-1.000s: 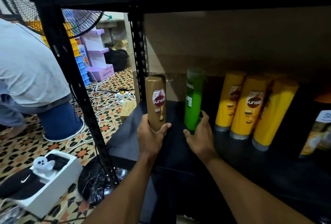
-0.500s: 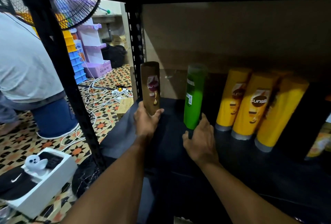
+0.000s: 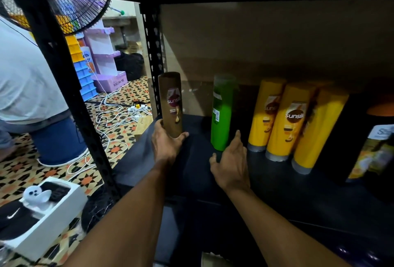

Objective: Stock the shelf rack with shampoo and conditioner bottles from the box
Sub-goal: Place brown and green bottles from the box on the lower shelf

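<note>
On the black shelf of the rack, my left hand grips the base of an upright brown Sunsilk bottle near the rear left post. My right hand holds the bottom of a green bottle, thumb on its left and fingers along its right. The green bottle stands upright, just left of three yellow Sunsilk bottles lined up at the back. Where the brown bottle's base meets the shelf is hidden by my hand.
A dark bottle with a pale label stands at the far right. Black rack posts frame the left side. Beyond them are a person's back, a fan, cables on the patterned floor and a white box.
Both hands have carried their bottles deeper into the shelf. The brown bottle moved back toward the rear post, and the green one closer to the yellow row.
</note>
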`<act>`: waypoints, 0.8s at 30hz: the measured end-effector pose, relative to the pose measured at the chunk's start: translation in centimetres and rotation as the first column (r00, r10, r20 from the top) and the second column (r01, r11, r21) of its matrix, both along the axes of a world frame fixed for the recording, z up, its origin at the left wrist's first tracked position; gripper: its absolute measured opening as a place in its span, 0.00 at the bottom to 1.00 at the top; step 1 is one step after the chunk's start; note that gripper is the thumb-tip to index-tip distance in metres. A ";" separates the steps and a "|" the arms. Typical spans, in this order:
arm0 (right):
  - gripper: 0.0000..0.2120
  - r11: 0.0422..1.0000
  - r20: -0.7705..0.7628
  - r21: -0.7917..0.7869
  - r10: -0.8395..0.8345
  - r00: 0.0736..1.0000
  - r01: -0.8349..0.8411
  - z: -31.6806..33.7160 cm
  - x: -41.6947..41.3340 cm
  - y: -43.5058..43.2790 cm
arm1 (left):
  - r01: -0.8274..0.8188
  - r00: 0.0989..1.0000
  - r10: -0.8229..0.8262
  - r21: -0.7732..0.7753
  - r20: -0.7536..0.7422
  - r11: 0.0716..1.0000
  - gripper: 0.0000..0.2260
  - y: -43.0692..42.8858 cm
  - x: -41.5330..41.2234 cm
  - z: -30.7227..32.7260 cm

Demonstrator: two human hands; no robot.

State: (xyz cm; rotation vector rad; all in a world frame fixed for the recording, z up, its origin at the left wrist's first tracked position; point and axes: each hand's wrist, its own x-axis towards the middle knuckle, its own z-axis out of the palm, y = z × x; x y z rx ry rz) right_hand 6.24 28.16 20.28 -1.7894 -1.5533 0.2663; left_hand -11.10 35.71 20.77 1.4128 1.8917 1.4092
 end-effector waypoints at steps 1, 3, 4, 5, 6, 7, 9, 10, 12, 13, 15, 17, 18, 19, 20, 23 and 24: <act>0.47 1.000 -0.006 0.005 -0.005 1.000 0.005 -0.1 0.1 -0.3 | -0.011 1.000 0.011 -0.004 0.009 1.000 0.39 0.0 -0.2 -0.2; 0.48 1.000 -0.011 0.010 -0.003 1.000 0.004 -0.2 0.3 -1.3 | -0.028 0.999 0.028 -0.021 0.015 0.999 0.42 -0.6 -0.5 -0.7; 0.48 1.000 -0.015 0.001 0.005 1.000 -0.005 -0.2 0.4 -1.9 | -0.037 0.999 0.037 -0.042 0.007 0.998 0.44 -1.1 -0.5 -0.9; 0.47 1.000 -0.029 -0.016 0.013 0.999 -0.014 0.1 0.6 -2.8 | -0.045 0.999 0.045 -0.064 -0.009 0.997 0.45 -1.9 -0.5 -1.0; 0.47 0.999 -0.048 -0.037 0.022 0.999 -0.024 0.2 0.8 -3.6 | -0.050 0.998 0.048 -0.078 -0.031 0.996 0.47 -2.6 -0.5 -1.2; 0.47 0.998 -0.076 -0.049 0.034 0.997 -0.038 0.4 1.0 -4.9 | -0.052 0.998 0.048 -0.074 -0.049 0.996 0.47 -3.7 -0.3 -1.4; 0.47 0.996 -0.119 -0.027 0.086 0.989 -0.089 0.4 1.3 -7.4 | -0.062 0.996 0.059 -0.039 -0.068 0.997 0.45 -5.7 -0.1 -1.6; 0.46 0.993 -0.155 -0.010 0.118 0.981 -0.121 0.4 1.9 -9.3 | -0.061 0.997 0.060 -0.013 -0.058 0.998 0.43 -7.3 0.2 -1.6; 0.42 0.978 -0.227 0.042 0.209 0.951 -0.205 0.4 3.5 -13.1 | -0.006 0.999 0.010 0.083 -0.045 0.997 0.36 -10.9 1.4 -1.5; 0.40 0.967 -0.231 0.059 0.255 0.939 -0.248 0.2 4.4 -15.1 | 0.031 0.998 -0.023 0.143 -0.059 0.989 0.32 -13.0 2.1 -1.7; 0.37 0.949 -0.213 0.078 0.316 0.925 -0.306 -0.7 6.4 -18.8 | 0.117 0.984 -0.079 0.241 -0.160 0.964 0.26 -17.5 3.8 -2.4; 0.36 0.955 -0.197 0.079 0.296 0.934 -0.286 -2.3 8.7 -22.2 | 0.214 0.958 -0.146 0.272 -0.248 0.938 0.23 -22.0 5.7 -3.4; 0.36 0.965 -0.207 0.067 0.261 0.943 -0.252 -3.3 9.5 -23.4 | 0.248 0.948 -0.176 0.268 -0.265 0.931 0.22 -23.8 6.4 -4.2; 0.37 0.976 -0.219 0.041 0.215 0.952 -0.212 -4.1 10.8 -25.2 | 0.285 0.938 -0.214 0.255 -0.271 0.924 0.21 -25.8 7.7 -4.9; 0.38 0.983 -0.235 0.009 0.181 0.955 -0.184 -5.0 11.8 -26.6 | 0.309 0.931 -0.243 0.235 -0.271 0.922 0.21 -27.4 8.4 -5.9; 0.36 0.989 -0.278 -0.083 0.092 0.956 -0.119 -7.7 14.9 -30.5 | 0.373 0.909 -0.332 0.136 -0.251 0.918 0.22 -31.8 11.0 -9.4; 0.35 0.990 -0.269 -0.112 0.053 0.962 -0.086 -9.1 15.8 -31.3 | 0.382 0.906 -0.350 0.102 -0.239 0.919 0.22 -33.0 11.5 -10.6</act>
